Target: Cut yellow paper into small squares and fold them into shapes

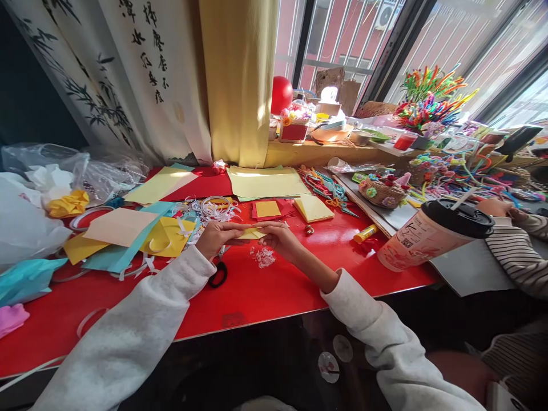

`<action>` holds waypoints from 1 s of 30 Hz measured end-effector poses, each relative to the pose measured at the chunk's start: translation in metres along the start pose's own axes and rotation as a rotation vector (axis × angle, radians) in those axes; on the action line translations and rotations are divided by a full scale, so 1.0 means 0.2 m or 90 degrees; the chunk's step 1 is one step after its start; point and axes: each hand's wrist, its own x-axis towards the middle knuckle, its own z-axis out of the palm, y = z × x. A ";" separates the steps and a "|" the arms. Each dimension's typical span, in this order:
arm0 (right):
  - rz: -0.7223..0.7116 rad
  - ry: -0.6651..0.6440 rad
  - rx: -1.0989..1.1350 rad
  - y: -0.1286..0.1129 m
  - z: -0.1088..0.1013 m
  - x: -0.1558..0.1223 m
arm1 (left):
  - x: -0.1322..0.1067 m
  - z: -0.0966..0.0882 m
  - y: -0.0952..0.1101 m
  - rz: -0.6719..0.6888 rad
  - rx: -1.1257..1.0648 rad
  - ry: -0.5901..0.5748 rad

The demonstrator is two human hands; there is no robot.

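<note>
Between my two hands, a small piece of yellow paper [252, 233] is held just above the red table [274, 291]. My left hand [220, 237] pinches its left end, and my right hand [280, 238] grips the right end with the fingers laid over it. Black-handled scissors [218, 275] lie beside my left hand, their blades partly hidden. Under my right hand is a little heap of white paper shreds [264, 257]. Beyond the hands rest a yellow square on red paper [268, 209] and a stack of pale yellow sheets [314, 208].
Coloured paper [122, 228] and white ribbon scraps [212, 209] lie to the left, near plastic bags [29, 222]. A tilted drink cup [434, 231], a glue stick [365, 233] and several scissors [331, 191] are on the right. At far right a co-worker's striped sleeve [514, 251] shows.
</note>
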 end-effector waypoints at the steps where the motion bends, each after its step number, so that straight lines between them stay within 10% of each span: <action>1: -0.004 0.001 -0.006 0.00 0.00 0.00 | 0.00 0.00 0.00 -0.017 -0.009 -0.017; 8: -0.029 -0.003 -0.059 -0.02 0.02 -0.02 | 0.02 -0.01 -0.01 -0.136 0.021 -0.048; 24: -0.110 0.005 -0.253 0.01 0.05 -0.01 | 0.03 0.01 -0.06 0.000 0.088 0.012; 30: -0.123 0.036 -0.238 0.02 0.04 0.00 | 0.04 0.00 -0.06 -0.104 0.023 -0.017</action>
